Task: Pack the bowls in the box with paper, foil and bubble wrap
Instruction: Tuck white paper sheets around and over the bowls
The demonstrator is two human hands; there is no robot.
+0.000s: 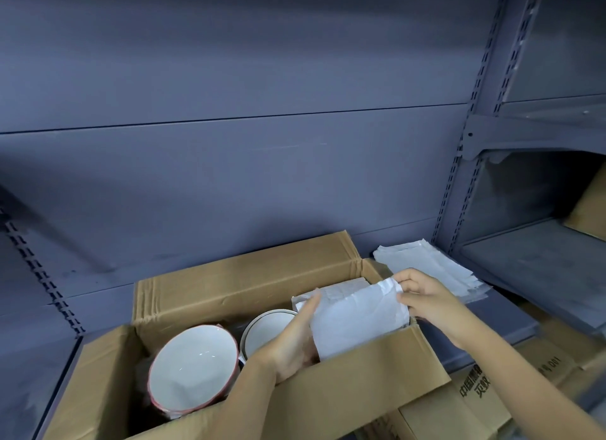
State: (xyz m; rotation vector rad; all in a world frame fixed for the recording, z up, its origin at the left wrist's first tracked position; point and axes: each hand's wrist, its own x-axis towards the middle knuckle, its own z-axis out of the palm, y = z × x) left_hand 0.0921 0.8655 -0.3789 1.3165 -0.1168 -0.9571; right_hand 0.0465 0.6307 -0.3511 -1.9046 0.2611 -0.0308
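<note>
**While both hands work a sheet, two bowls sit in the box**

Where the grey shelf meets its back panel, an open cardboard box stands with its flaps spread, running along the shelf's front edge. At the box's left end a red-rimmed bowl lies tilted, its white inside facing up. Just to its right, a dark-rimmed bowl is partly hidden by the left hand. That hand reaches into the middle of the box, fingers straight and laid flat against the left edge of a white paper sheet. The sheet fills the box's right end, draped over whatever lies beneath. The right hand pinches the sheet's upper right corner between thumb and fingers. Behind that hand, toward the shelf's back right, lies a stack of white sheets. Below the shelf's front right corner lie printed cartons.
</note>
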